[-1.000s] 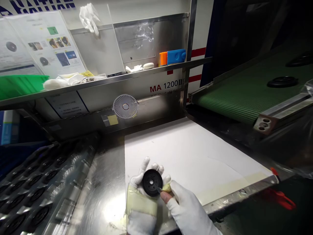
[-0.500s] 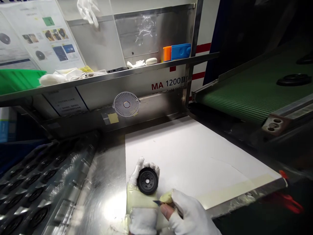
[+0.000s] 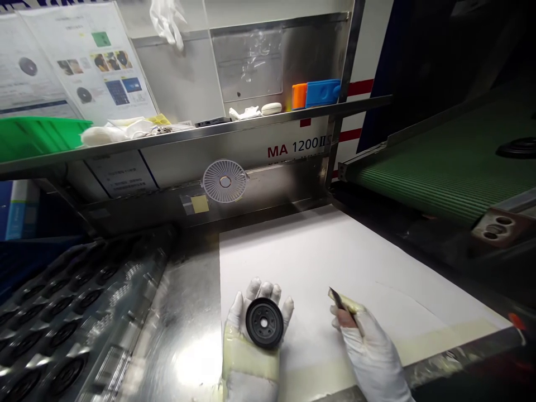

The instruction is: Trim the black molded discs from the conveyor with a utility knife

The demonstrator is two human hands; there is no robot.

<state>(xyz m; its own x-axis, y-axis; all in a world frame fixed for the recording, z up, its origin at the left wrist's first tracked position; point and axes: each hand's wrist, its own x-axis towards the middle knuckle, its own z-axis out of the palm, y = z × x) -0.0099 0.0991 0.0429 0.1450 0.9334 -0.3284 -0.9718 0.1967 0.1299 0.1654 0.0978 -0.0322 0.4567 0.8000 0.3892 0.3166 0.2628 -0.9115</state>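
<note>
My left hand (image 3: 255, 335), in a white glove with yellowish tape round the palm and wrist, lies palm up with its fingers spread. A round black wheel-like part (image 3: 264, 322), with a small centre hole, rests on the palm and fingers. To its right, apart from the part, my right hand (image 3: 366, 340) is gloved in white with a bare thumb showing. Its fingers and thumb are closed on a small knife (image 3: 336, 297) whose dark blade points up and left. Most of the knife's handle is hidden by the hand.
A white sheet (image 3: 301, 245) covers the worktop beneath the hands. On the left, a clear tray (image 3: 121, 329) holds several black round parts. A green conveyor belt (image 3: 435, 173) runs on the right. Behind, a shelf (image 3: 251, 120) carries a green bin (image 3: 42, 137); a small fan (image 3: 225, 181) sits below.
My right hand has moved up and right, away from the wheel-like part, with the knife now angled upward. My left fingers have spread out behind the part. The camera view has shifted slightly.
</note>
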